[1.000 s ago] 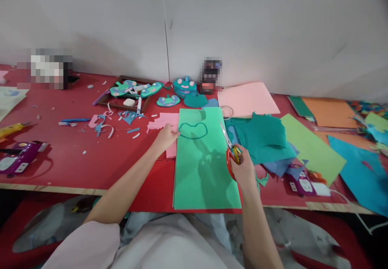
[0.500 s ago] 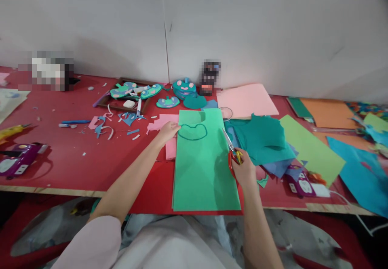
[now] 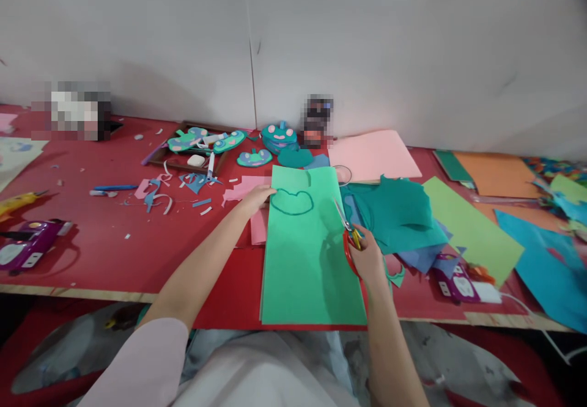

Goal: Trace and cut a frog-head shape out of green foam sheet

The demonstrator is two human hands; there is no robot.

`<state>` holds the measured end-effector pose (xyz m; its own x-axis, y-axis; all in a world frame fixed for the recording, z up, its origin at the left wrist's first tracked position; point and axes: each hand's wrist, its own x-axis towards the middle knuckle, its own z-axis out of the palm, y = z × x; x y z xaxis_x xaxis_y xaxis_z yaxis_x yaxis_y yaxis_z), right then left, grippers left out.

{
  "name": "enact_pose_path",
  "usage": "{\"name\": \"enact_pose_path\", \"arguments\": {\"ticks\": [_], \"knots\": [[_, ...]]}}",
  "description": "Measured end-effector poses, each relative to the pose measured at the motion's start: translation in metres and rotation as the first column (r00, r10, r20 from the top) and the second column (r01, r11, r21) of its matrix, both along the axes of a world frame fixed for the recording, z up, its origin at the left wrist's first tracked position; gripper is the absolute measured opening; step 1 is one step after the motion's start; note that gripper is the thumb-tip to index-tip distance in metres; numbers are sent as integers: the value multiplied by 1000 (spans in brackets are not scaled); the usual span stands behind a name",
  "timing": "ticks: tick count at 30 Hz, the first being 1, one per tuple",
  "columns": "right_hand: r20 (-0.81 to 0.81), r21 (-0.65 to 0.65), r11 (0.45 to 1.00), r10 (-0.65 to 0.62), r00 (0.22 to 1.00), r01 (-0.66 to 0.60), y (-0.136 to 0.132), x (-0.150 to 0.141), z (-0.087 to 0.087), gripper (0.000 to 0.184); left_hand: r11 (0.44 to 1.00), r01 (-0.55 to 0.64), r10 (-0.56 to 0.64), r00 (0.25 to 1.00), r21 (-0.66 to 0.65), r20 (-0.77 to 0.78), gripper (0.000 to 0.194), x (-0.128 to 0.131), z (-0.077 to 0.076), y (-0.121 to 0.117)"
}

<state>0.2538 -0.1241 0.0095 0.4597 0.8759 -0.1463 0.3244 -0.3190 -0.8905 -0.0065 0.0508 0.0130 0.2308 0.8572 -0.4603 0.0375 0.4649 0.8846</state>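
Note:
A bright green sheet (image 3: 312, 266) lies upright in front of me, with a rounded, notched shape drawn in dark outline near its top. My left hand (image 3: 262, 195) pinches the sheet's left edge beside that outline. Scissors (image 3: 346, 223) with red and yellow handles are in my right hand (image 3: 368, 254), fingers wrapped round the handles. Their blades point up and left over the sheet's right edge, slightly parted. Pink paper (image 3: 243, 188) lies beside my left hand. To the right of the scissors are dark teal sheets (image 3: 398, 211) with cut edges.
Decorated teal cutouts (image 3: 254, 157) and a brown tray (image 3: 183, 161) sit at the back. A pixelated phone-like object (image 3: 317, 120) leans on the wall. Paper scraps (image 3: 151, 192) lie left. Purple devices (image 3: 32, 242) stand at both sides; lime paper (image 3: 472, 227) lies right.
The scissors have shifted slightly left, their tips now over the green sheet's right edge. My left hand stays at the sheet's left edge. The camera view has tilted a little.

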Motion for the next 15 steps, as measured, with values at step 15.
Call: {"name": "enact_pose_path", "arguments": {"ticks": [15], "knots": [[-13, 127, 984, 131, 991, -128, 51, 39, 100, 62, 960, -180, 143, 973, 216, 179, 28, -12, 55, -49]]}}
